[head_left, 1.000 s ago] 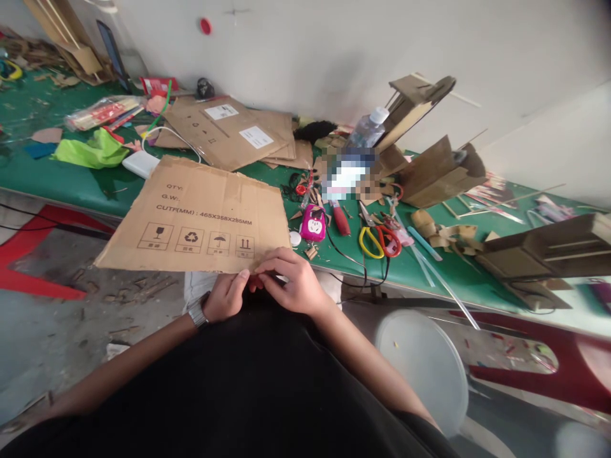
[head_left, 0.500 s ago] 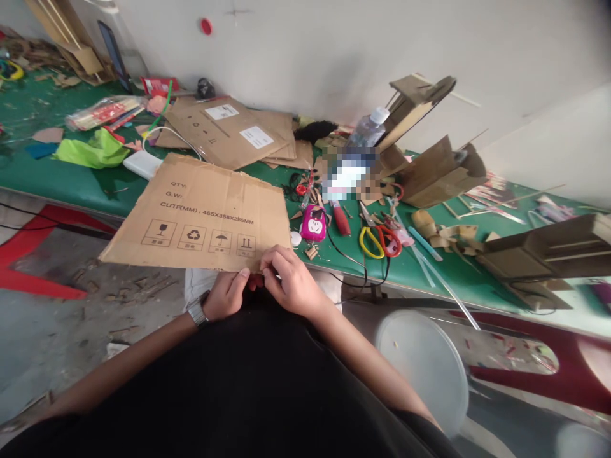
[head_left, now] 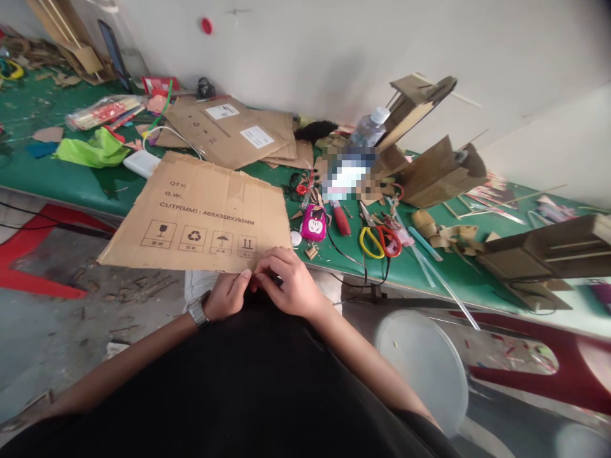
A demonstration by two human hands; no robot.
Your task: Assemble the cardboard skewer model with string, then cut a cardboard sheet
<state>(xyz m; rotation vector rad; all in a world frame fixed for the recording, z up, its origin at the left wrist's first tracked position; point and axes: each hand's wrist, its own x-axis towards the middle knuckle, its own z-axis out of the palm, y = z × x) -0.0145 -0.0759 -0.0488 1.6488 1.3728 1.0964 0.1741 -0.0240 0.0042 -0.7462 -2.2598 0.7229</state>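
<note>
A flat brown cardboard sheet (head_left: 214,203), printed with text and boxed handling symbols, lies partly over the front edge of the green table. My left hand (head_left: 226,296) is closed on its near edge, thumb on top and fingers hidden underneath. Just right of it, my right hand (head_left: 289,280) is closed at the same edge, its thumb and fingertips pinched close to the left thumb. Both hands are near the sheet's lower right corner, in front of my black shirt.
Right of the sheet lie a purple case (head_left: 314,222), a red-handled tool (head_left: 340,219) and scissors (head_left: 380,242). Behind are more cardboard (head_left: 229,133) and a bottle (head_left: 367,130). Cardboard structures (head_left: 443,172) stand to the right. A round stool (head_left: 422,375) is below, right.
My right hand has shifted slightly left along the near edge, its fingertips closer to my left thumb. The cardboard sheet has barely moved.
</note>
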